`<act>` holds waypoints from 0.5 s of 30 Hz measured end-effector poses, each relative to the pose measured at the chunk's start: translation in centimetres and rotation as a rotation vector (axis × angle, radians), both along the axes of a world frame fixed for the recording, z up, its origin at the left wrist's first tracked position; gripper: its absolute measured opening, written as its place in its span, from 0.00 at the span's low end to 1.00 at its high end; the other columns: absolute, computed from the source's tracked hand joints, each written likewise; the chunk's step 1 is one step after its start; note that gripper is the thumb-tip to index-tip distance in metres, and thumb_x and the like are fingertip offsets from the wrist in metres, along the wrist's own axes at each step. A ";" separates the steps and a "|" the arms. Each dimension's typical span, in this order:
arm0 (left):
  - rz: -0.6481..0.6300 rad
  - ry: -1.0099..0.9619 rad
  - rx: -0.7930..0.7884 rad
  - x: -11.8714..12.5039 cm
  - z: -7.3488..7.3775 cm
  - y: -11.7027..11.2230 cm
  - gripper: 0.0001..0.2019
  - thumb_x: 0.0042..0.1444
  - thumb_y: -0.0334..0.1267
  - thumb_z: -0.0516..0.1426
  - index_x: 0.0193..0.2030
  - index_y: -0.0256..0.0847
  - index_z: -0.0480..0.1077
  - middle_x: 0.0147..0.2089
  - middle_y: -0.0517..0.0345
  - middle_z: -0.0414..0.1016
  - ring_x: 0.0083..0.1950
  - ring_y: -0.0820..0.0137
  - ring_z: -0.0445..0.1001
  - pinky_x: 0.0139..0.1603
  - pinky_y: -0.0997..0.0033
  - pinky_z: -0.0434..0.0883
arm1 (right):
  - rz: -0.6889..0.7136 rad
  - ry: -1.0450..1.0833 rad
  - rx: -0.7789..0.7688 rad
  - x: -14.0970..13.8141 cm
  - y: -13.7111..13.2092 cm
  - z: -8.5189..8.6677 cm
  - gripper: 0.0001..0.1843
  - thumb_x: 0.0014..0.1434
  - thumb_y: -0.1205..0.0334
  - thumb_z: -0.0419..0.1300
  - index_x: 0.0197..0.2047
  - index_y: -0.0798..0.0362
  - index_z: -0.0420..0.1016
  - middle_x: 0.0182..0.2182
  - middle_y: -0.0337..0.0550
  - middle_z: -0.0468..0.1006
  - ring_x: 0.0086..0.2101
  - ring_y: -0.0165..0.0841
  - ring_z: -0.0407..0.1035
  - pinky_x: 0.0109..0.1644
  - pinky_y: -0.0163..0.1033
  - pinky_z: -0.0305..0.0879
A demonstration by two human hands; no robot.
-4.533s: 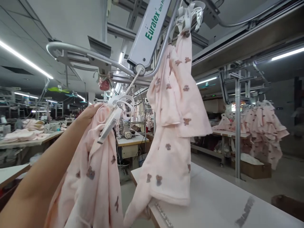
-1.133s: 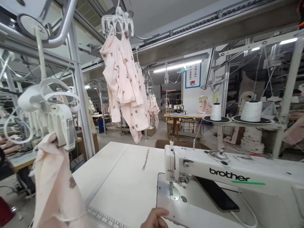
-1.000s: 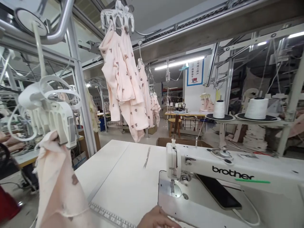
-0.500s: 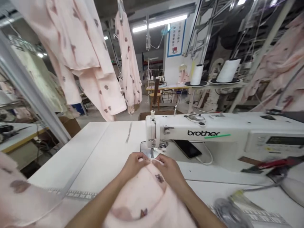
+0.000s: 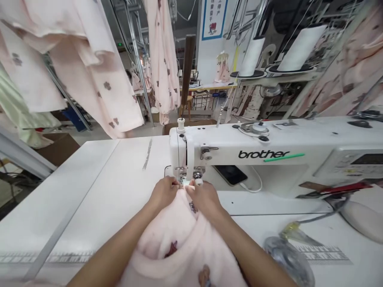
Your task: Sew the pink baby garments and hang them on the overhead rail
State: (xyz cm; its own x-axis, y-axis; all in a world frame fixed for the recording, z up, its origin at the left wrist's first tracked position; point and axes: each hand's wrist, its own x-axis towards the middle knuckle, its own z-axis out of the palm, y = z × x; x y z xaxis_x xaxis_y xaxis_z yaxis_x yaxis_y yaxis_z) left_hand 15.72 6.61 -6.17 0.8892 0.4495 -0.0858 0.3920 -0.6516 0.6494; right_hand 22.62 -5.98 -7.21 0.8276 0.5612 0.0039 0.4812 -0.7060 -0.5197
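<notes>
Pale pink printed fabric (image 5: pixel 173 235) runs from the front edge of the view up to the needle area of a white sewing machine (image 5: pixel 221 143). My left hand (image 5: pixel 164 193) pinches the fabric's far edge just left of the presser foot. On the other side, my right hand (image 5: pixel 205 195) grips the same edge, its fingers close beside the foot and partly behind the machine head. Both hands are closed, nearly touching each other. The exact spot where the fabric meets the needle is hidden by the fingers.
Under the machine arm lies a phone (image 5: pixel 231 174) with a white cable. Red-handled scissors (image 5: pixel 344 188) and a clear round plastic object (image 5: pixel 289 259) are at the right. Thread cones (image 5: pixel 253 57) stand behind; pink garments (image 5: pixel 98 79) hang at the left.
The view has tilted down and come closer to the machine. Both hands have moved in nearer the presser foot with the fabric, whose folds have shifted.
</notes>
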 end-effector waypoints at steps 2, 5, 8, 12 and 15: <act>0.023 0.013 0.009 0.2 0.0 -0.1 0.07 0.49 0.32 0.50 0.30 0.39 0.70 0.37 0.55 0.75 0.35 0.67 0.71 0.33 0.73 0.62 | -0.005 -0.012 -0.002 0.1 -0.1 -0.1 0.07 0.55 0.64 0.52 0.33 0.54 0.70 0.23 0.40 0.72 0.27 0.34 0.66 0.27 0.33 0.49; 0.042 0.025 0.022 0.4 0.1 -0.2 0.07 0.49 0.32 0.51 0.31 0.40 0.70 0.35 0.55 0.76 0.35 0.67 0.71 0.33 0.73 0.61 | -0.015 -0.021 0.001 0.2 0.0 -0.2 0.07 0.55 0.64 0.52 0.33 0.53 0.70 0.23 0.39 0.72 0.26 0.33 0.65 0.27 0.33 0.50; 0.041 0.021 0.033 0.5 0.1 -0.2 0.07 0.50 0.32 0.51 0.32 0.40 0.70 0.35 0.56 0.76 0.36 0.68 0.71 0.33 0.73 0.61 | -0.025 -0.025 0.007 0.2 0.0 0.0 0.06 0.54 0.65 0.52 0.32 0.53 0.70 0.22 0.38 0.72 0.25 0.32 0.65 0.26 0.33 0.50; 0.027 -0.009 0.044 0.5 0.0 -0.3 0.08 0.51 0.32 0.51 0.33 0.40 0.71 0.37 0.56 0.75 0.37 0.68 0.71 0.34 0.74 0.62 | -0.028 -0.054 0.020 0.2 0.2 0.2 0.07 0.53 0.68 0.52 0.30 0.53 0.71 0.19 0.37 0.70 0.24 0.32 0.65 0.26 0.33 0.49; 0.025 -0.037 0.062 0.4 -0.1 -0.3 0.08 0.52 0.32 0.50 0.35 0.39 0.71 0.38 0.54 0.75 0.39 0.68 0.71 0.36 0.73 0.63 | -0.025 -0.089 0.023 0.1 0.3 0.2 0.08 0.54 0.67 0.51 0.28 0.53 0.70 0.19 0.38 0.70 0.23 0.32 0.64 0.25 0.33 0.48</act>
